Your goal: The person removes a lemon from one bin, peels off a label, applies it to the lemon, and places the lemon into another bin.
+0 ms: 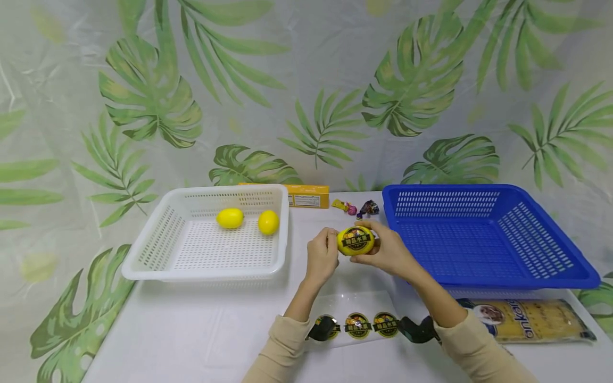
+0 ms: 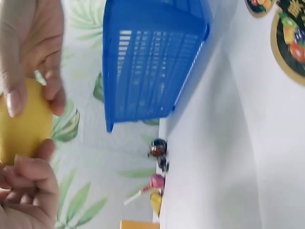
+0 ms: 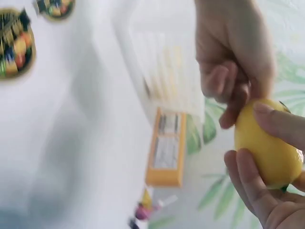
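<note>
Both hands hold one lemon in the air above the white table, between the white basket and the blue basket. The lemon is bright yellow, oval and smooth, with a round dark sticker on the side turned toward the head camera. The right hand cups it with curled fingers; the left hand pinches its left end. A sticker sheet lies below the wrists.
</note>
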### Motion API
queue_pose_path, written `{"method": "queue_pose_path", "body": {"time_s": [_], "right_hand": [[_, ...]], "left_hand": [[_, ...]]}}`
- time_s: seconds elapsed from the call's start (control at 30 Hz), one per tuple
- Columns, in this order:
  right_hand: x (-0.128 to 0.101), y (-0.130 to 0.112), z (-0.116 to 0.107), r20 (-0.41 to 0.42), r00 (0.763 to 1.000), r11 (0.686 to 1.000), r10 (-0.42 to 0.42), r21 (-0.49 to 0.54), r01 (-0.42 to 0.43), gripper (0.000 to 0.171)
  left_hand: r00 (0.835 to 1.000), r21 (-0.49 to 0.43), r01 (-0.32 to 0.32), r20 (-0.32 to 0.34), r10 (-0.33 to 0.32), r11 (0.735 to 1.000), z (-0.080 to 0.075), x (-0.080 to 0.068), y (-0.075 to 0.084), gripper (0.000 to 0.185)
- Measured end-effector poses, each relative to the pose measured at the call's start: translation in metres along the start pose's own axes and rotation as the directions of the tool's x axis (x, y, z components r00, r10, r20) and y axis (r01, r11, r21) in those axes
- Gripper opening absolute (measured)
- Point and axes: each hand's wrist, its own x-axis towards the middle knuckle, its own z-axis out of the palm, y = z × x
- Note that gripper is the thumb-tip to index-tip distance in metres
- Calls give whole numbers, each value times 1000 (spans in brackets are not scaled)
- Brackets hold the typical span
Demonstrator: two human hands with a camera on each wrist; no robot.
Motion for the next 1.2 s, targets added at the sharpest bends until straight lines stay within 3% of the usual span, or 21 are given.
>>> {"method": "queue_pose_path", "body": {"time_s": [0.13, 0.23, 0.3, 0.4, 0.47, 0.53, 0.67, 0.93, 1.2], "right_hand": [[11, -1, -40, 5, 1000, 989, 26, -148, -25, 68], [24, 7, -78, 12, 995, 975, 96, -201, -92, 71], [34, 18, -102, 20, 990, 966, 142, -220, -135, 74], [47, 39, -130, 32, 980, 954, 196, -237, -183, 80], [54, 56, -141, 43, 973, 945, 228, -250, -211, 84], [59, 72, -146, 51, 967, 935, 251, -270, -229, 86], [65, 101, -144, 88, 958, 916, 275, -327, -233, 85], [63, 147, -125, 138, 925, 869, 353, -415, -270, 87], [60, 167, -111, 147, 913, 856, 380, -430, -287, 78]], "left_hand": [[999, -100, -20, 33, 23, 995, 15, 0, 7, 21], [988, -44, -41, 149, 47, 998, 31, 1, 10, 23], [963, 31, -79, 259, 69, 996, 43, 2, 11, 32], [907, 119, -146, 413, 85, 982, 59, 6, 12, 47], [877, 161, -176, 474, 80, 971, 68, 9, 12, 54], [863, 193, -180, 502, 60, 965, 75, 11, 12, 60], [865, 217, -159, 501, 30, 963, 85, 13, 7, 64], [889, 129, -68, 457, 1, 989, 92, 8, 1, 65], [894, 98, -27, 447, -19, 995, 92, 7, 0, 65]]}}
